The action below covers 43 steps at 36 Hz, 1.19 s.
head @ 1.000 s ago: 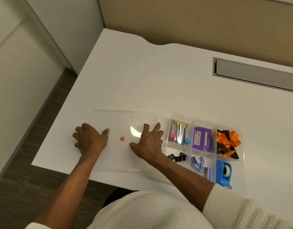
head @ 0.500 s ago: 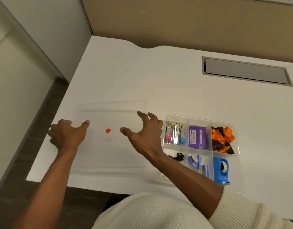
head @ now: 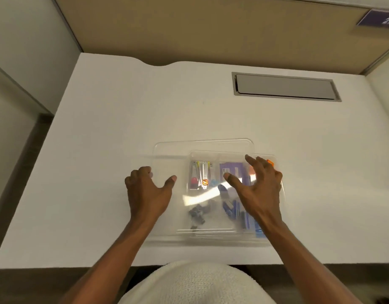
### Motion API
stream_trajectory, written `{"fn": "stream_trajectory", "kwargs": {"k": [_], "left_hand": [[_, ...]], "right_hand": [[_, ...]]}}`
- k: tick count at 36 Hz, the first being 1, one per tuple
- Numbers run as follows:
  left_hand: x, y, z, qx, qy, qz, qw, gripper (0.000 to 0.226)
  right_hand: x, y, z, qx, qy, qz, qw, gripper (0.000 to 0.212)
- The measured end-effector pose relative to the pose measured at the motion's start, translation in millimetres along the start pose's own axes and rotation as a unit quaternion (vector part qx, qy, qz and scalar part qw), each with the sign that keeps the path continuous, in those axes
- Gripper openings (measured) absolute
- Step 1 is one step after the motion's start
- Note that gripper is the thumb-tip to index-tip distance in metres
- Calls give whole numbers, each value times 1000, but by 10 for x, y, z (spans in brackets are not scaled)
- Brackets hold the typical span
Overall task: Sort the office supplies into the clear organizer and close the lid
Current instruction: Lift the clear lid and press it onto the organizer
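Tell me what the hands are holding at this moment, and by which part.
Both hands hold the clear lid over the organizer: the left hand grips its left edge, the right hand lies spread on its right part. The lid sits offset to the left, not seated.

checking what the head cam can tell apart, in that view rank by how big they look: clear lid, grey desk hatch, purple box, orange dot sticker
1. clear lid, largest.
2. grey desk hatch; it lies farther from the camera, so its true size against the lid is unsure.
3. purple box, partly hidden by the right hand.
4. orange dot sticker, smallest.
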<state>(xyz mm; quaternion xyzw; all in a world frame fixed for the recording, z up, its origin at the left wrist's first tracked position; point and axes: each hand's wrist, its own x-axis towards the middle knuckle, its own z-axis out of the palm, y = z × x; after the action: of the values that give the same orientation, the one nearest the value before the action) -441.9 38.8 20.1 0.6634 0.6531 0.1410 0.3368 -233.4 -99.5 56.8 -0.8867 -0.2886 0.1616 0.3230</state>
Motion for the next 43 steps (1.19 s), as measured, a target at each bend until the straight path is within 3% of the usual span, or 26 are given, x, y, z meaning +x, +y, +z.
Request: {"fn": "stream_trajectory", "kwargs": {"k": [16,25,30,43], "left_hand": [[-452,348,661,95,-48,70,992,72],[-514,327,863,142,-30,96,985,73],[-605,256,973,156,-7,131,979,84],[-584,79,1129,116,-41,111,986,110]], "right_hand": [[95,971,-319,-20,-12,17,1000,80],[142,1234,-268,-109,-28,-63,992,82],[80,1360,-151,-149,-57,-110,981,99],[93,1430,-89,-149,-56,-126,979,112]]}}
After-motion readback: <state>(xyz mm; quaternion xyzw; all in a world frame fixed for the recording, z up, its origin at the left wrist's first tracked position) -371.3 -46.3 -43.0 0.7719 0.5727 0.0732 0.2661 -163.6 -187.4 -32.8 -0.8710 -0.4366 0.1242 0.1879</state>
